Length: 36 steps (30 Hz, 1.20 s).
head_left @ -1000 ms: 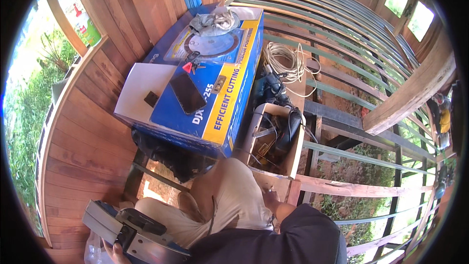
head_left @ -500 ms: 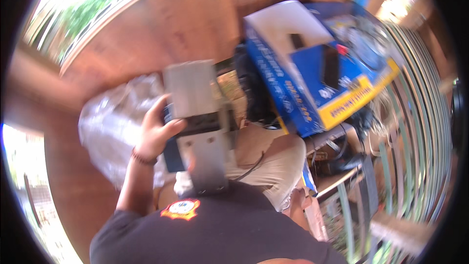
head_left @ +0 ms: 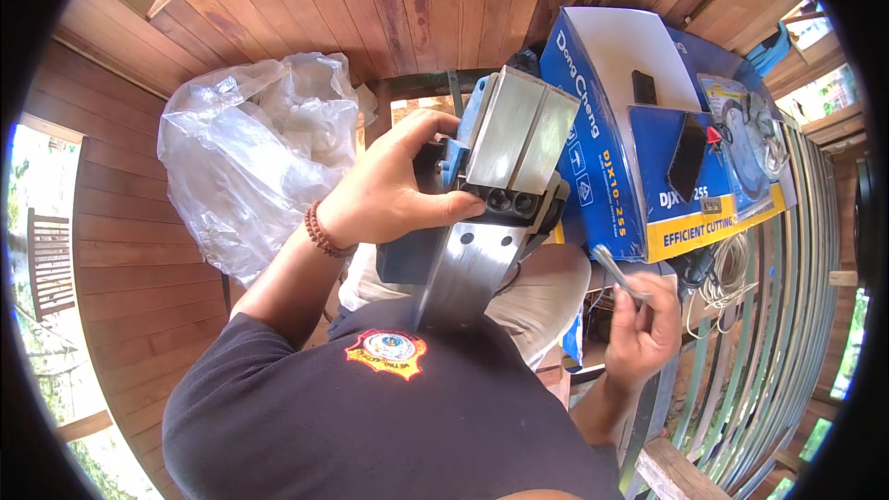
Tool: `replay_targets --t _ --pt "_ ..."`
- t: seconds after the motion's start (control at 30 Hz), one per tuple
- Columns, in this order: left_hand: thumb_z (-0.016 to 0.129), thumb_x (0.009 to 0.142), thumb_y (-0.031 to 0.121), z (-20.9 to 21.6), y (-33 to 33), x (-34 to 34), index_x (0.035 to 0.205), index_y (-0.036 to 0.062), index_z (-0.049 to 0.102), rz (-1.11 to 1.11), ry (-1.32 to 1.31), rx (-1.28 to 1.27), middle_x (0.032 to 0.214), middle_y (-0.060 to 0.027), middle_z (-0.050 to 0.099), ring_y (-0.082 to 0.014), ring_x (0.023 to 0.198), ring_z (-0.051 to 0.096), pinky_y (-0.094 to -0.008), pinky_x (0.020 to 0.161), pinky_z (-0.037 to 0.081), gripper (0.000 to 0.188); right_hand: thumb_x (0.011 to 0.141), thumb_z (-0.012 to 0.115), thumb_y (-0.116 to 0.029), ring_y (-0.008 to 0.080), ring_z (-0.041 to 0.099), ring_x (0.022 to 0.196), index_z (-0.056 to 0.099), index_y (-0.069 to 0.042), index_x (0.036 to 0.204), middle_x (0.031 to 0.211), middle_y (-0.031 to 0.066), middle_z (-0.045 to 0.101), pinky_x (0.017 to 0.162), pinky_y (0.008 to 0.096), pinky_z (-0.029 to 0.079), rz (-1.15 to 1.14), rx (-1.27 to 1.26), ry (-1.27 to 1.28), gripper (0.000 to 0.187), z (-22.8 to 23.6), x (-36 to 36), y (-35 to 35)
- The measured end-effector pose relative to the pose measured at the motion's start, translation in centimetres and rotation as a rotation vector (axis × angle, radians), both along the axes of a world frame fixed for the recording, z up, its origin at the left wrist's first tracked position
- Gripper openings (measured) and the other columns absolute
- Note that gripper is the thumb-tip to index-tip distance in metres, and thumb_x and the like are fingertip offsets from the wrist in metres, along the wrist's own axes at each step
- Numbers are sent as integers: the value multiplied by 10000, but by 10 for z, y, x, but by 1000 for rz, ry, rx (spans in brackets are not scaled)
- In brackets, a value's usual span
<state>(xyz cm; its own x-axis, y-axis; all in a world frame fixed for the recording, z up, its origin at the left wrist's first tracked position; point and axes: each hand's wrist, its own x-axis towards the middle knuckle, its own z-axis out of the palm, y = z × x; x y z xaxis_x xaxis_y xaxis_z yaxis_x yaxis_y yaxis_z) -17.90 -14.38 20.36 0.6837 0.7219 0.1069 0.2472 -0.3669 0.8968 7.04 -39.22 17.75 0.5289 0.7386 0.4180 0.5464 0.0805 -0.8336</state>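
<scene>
My left hand [head_left: 394,176] grips an electric hand planer [head_left: 472,264] from its left side. The thumb presses near the dark gap between its two bright metal sole plates, and the fingers go behind the blue housing. The planer stands tilted over my lap, sole toward me, its lower end close to my dark shirt. Off to the right, my right hand [head_left: 645,329] is closed around a small metal wrench [head_left: 611,267], whose shaft points up and left. The wrench is apart from the planer, and its lower end is hidden in the fingers.
A clear plastic bag [head_left: 264,167] lies left of the planer. At the right stands a large blue and yellow carton [head_left: 593,162] with a black flat rectangular thing [head_left: 687,156] and a plastic pack [head_left: 745,148] on top. Coiled pale cord [head_left: 727,273] hangs below it, beside slatted railing.
The planer has moved right and tilted, with my left hand still on it. My right hand has come into view at the right, holding the wrench. The head view has shifted.
</scene>
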Motion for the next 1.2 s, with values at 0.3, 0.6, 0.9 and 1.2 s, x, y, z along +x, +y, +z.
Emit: replay_targets --t 0.3,0.6,0.9,1.2 --pt "918 753 353 5 -11 -4 1318 -37 587 25 26 100 1250 -198 641 -311 1188 642 -397 1034 520 763 705 829 73 324 695 896 755 27 1032 996 134 707 753 400 589 428 141 -626 338 61 -31 71" --pt "911 751 336 5 -19 2 1311 -51 585 29 43 189 1240 -211 635 -331 1187 637 -398 1022 524 755 715 836 63 298 706 897 769 -3 1030 967 104 717 741 381 582 473 101 -824 329 69 -33 74" --pt "916 742 329 5 -21 0 1308 -40 586 45 63 204 1233 -216 635 -344 1168 643 -409 1012 527 751 919 789 8 181 664 677 673 39 1259 846 108 694 649 277 539 455 -113 11 360 52 -49 71" --pt "929 735 359 6 -19 -3 1293 -32 600 48 9 133 1237 -214 636 -371 1190 631 -430 1031 514 757 819 759 -18 265 657 681 728 52 1169 808 121 674 630 394 525 467 45 -602 358 60 -44 72"
